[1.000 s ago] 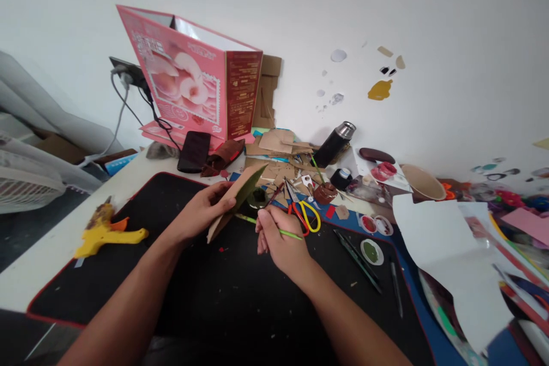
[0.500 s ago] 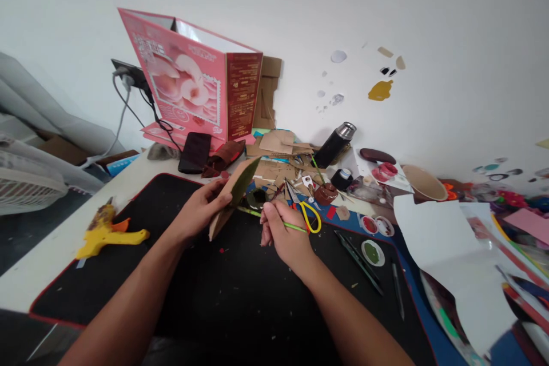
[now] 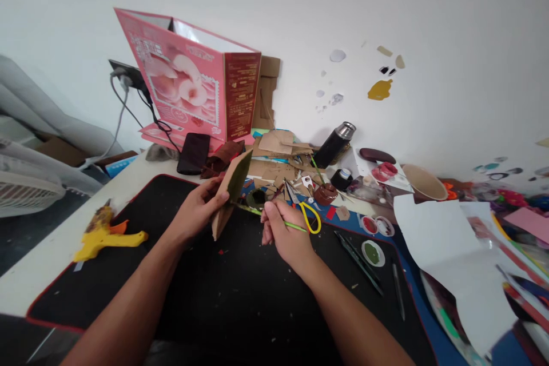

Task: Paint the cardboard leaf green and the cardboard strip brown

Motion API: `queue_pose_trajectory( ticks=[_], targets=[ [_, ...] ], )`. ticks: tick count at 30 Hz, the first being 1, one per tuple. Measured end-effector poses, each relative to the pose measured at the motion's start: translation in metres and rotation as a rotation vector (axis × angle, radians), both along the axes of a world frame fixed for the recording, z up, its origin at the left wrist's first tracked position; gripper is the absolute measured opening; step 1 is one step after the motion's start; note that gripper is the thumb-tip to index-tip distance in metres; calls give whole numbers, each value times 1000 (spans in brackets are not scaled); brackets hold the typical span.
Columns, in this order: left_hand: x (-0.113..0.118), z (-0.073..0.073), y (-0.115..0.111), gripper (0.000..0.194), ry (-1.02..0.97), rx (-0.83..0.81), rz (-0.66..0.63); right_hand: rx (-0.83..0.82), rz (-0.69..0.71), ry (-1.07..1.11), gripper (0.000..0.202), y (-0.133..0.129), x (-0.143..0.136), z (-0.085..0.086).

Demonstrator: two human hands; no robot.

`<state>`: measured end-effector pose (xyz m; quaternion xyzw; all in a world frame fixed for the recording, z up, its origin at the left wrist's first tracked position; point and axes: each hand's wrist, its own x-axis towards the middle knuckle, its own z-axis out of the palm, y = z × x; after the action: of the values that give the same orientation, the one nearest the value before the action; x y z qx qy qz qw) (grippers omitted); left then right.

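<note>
My left hand (image 3: 201,210) grips a cardboard piece (image 3: 221,218) by its left side, tilted nearly upright above the black mat (image 3: 240,303). The face of the piece turned right is painted dark green. My right hand (image 3: 283,229) is closed round a thin green paintbrush (image 3: 295,227), whose tip points left and meets or nearly meets the painted face. Behind the brush sits a round dark container (image 3: 257,198). Yellow-handled scissors (image 3: 315,218) lie just behind my right hand.
A yellow glue gun (image 3: 107,238) lies at the left. Pens (image 3: 360,263) and a dish of green paint (image 3: 373,253) are at the right. Behind stand a pink box (image 3: 189,86), cardboard scraps (image 3: 274,170), a brown jar (image 3: 326,194) and a black flask (image 3: 334,146).
The cardboard piece has tipped more upright and shifted slightly left with my left hand. My right hand and the brush have hardly moved.
</note>
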<state>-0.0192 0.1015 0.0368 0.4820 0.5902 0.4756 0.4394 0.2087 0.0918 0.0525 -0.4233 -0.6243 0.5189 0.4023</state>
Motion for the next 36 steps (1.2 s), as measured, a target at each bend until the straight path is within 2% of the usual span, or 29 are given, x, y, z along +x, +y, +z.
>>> queue_pose_trajectory(
  ticks=[12, 20, 26, 31, 36],
  targets=[
    [1, -3, 1, 85, -33, 30, 7, -20, 10, 48, 49, -3, -3, -1],
    [-1, -6, 1, 83, -38, 52, 43, -153, 47, 137, 56, -7, -1, 10],
    [1, -7, 2, 81, -6, 60, 26, -121, -69, 143, 58, -3, -3, 8],
    [2, -6, 1, 82, -7, 75, 36, -236, 18, 190, 60, -7, -4, 9],
    [3, -6, 1, 83, -17, 72, 30, -184, -97, 182, 59, 1, -6, 14]
  ],
)
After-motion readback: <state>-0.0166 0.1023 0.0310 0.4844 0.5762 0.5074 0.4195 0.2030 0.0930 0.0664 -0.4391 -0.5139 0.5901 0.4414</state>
